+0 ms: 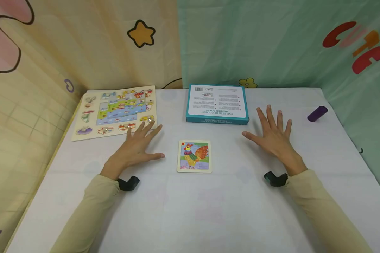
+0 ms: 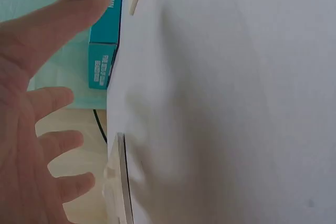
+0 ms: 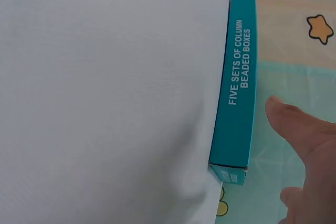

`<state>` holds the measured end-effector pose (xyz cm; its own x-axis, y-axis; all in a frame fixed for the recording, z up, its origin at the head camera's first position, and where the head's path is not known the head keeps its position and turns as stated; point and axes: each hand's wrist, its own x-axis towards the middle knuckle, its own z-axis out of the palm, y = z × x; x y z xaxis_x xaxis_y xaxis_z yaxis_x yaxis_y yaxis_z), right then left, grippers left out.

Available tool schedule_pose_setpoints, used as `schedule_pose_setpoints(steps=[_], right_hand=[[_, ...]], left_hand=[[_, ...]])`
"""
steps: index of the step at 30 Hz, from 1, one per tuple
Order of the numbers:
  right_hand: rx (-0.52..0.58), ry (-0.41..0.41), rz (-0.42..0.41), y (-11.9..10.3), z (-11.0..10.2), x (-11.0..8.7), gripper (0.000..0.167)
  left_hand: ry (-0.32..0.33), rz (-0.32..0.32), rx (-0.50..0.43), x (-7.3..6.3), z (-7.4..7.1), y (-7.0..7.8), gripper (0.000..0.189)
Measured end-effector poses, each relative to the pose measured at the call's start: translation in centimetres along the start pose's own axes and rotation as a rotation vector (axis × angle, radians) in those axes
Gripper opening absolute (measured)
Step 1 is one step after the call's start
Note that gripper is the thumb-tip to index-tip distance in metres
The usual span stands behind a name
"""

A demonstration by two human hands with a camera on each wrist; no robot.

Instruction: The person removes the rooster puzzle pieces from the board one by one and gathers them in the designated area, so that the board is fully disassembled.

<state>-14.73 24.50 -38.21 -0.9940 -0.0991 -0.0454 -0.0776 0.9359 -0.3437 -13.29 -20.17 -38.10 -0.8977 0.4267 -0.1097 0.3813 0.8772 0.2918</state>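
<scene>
A small square rooster jigsaw puzzle in a pale frame lies on the white table between the two hands. To its left, the left hand is held above the table with fingers spread, its fingertips near the lower edge of a peg puzzle board. On the other side, the right hand hovers with spread fingers, holding nothing. Its thumb points toward a flat teal box lettered "Five sets of column beaded boxes". The right wrist view shows that box's long side beyond the thumb.
A dark purple cylinder lies at the table's right, past the right hand. Patterned curtains hang behind and beside the white tabletop. Each wrist carries a black device near the sleeve cuff.
</scene>
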Motion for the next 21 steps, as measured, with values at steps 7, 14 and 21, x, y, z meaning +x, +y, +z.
schedule_pose_setpoints(steps=[7, 14, 21], right_hand=[[0.073, 0.094, -0.074, -1.0, 0.2, 0.5, 0.096], [0.143, 0.17, -0.167, -2.8, 0.1, 0.9, 0.056], [0.188, 0.068, -0.295, -5.0, 0.8, 0.9, 0.035]], left_hand=[[-0.037, 0.136, -0.127, 0.1, 0.3, 1.5, 0.083], [-0.068, 0.22, -0.23, -0.1, 0.9, 2.8, 0.063], [-0.064, 0.269, -0.28, -0.1, 1.6, 3.6, 0.055]])
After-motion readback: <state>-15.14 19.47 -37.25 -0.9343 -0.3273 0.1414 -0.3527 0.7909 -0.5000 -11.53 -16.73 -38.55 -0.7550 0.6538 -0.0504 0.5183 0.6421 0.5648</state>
